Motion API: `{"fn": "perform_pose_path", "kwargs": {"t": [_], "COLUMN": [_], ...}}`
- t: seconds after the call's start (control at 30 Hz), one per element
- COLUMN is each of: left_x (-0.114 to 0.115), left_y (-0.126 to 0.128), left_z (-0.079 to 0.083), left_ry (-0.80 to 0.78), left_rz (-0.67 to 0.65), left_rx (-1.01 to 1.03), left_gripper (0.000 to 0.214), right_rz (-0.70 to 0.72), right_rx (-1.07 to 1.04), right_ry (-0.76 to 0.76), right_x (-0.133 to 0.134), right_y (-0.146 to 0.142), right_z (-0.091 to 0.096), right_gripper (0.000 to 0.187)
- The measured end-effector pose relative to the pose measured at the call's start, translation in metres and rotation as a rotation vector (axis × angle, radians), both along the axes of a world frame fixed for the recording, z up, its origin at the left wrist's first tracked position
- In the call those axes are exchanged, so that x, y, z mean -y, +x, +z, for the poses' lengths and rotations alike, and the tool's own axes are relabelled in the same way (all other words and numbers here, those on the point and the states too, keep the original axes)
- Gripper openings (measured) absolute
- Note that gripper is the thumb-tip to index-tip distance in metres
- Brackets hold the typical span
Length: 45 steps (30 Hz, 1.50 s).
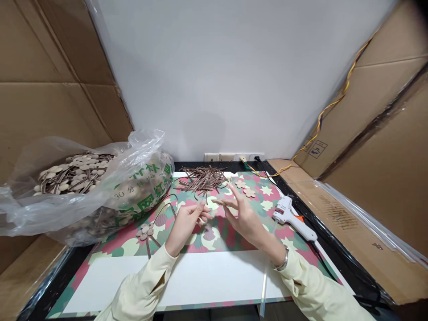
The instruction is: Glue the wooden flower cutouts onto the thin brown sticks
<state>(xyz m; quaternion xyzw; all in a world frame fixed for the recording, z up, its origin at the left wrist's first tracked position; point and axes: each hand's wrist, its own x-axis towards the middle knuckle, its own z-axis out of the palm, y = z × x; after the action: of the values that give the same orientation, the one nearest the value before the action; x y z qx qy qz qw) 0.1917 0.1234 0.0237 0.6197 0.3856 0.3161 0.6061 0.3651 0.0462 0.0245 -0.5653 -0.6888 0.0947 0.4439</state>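
My left hand (191, 219) is closed, with thumb and fingertips pressed together; whatever is between them is too small to make out. Opposite it, my right hand (245, 217) pinches a thin flat beige piece (218, 202), seen nearly edge-on, with the index finger raised. Beyond both hands lies a loose pile of brown cords (203, 179). Two beige flower-shaped pieces (249, 192) rest just past my right hand. To the left of my left hand is a flower piece with brown cords attached (145, 232), its cord looping toward my wrist.
A white glue gun (294, 218) lies at the right, a clear glue stick (264, 285) extending from near its nozzle to the front edge. A plastic bag (143, 191) full of corded flower pieces stands at the left. Cardboard (384, 125) walls both sides; sockets (227, 157) sit behind.
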Motion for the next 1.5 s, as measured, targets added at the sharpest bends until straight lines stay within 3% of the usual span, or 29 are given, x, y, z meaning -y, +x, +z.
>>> {"fn": "perform_pose_path", "kwargs": {"t": [0.1, 0.27, 0.33, 0.43, 0.53, 0.67, 0.77, 0.9, 1.1, 1.23, 1.37, 1.5], "left_x": [0.002, 0.003, 0.001, -0.002, 0.000, 0.007, 0.011, 0.012, 0.012, 0.008, 0.005, 0.003], "left_y": [0.001, 0.000, -0.001, -0.003, -0.004, -0.004, -0.004, -0.004, -0.003, -0.003, -0.004, -0.003], "left_z": [0.003, 0.006, 0.005, 0.002, 0.003, 0.009, 0.012, 0.009, 0.009, 0.009, 0.006, 0.004], "left_ry": [-0.055, 0.042, 0.074, 0.155, 0.275, 0.356, 0.385, 0.449, 0.431, 0.421, 0.343, 0.192], "left_rz": [-0.056, -0.111, -0.095, -0.095, -0.145, -0.209, -0.296, -0.390, -0.349, -0.279, -0.243, -0.332], "left_rx": [0.042, -0.040, -0.060, -0.075, -0.092, -0.103, -0.103, -0.104, -0.162, -0.132, -0.077, -0.026], "left_gripper": [0.052, 0.039, 0.036, 0.036, 0.032, 0.022, 0.016, 0.016, 0.019, 0.017, 0.019, 0.022], "right_rz": [0.013, 0.184, 0.187, 0.131, 0.159, 0.261, 0.331, 0.416, 0.391, 0.401, 0.399, 0.372], "right_rx": [0.181, 0.202, 0.076, -0.310, -0.631, -0.784, -0.806, -0.829, -0.835, -0.883, -0.850, -0.727], "right_ry": [0.034, 0.065, 0.033, -0.123, -0.339, -0.589, -0.681, -0.665, -0.565, -0.603, -0.554, -0.495], "right_x": [-0.002, -0.001, 0.002, 0.005, 0.005, 0.006, 0.008, 0.006, 0.002, 0.002, 0.000, 0.000], "right_y": [-0.002, -0.007, -0.008, -0.005, 0.000, 0.003, 0.000, -0.004, -0.004, -0.001, -0.001, -0.002], "right_z": [-0.013, -0.017, -0.010, 0.005, 0.016, 0.022, 0.021, 0.016, 0.005, -0.001, -0.002, 0.002], "right_gripper": [0.051, 0.047, 0.059, 0.080, 0.081, 0.084, 0.085, 0.092, 0.095, 0.104, 0.095, 0.084]}}
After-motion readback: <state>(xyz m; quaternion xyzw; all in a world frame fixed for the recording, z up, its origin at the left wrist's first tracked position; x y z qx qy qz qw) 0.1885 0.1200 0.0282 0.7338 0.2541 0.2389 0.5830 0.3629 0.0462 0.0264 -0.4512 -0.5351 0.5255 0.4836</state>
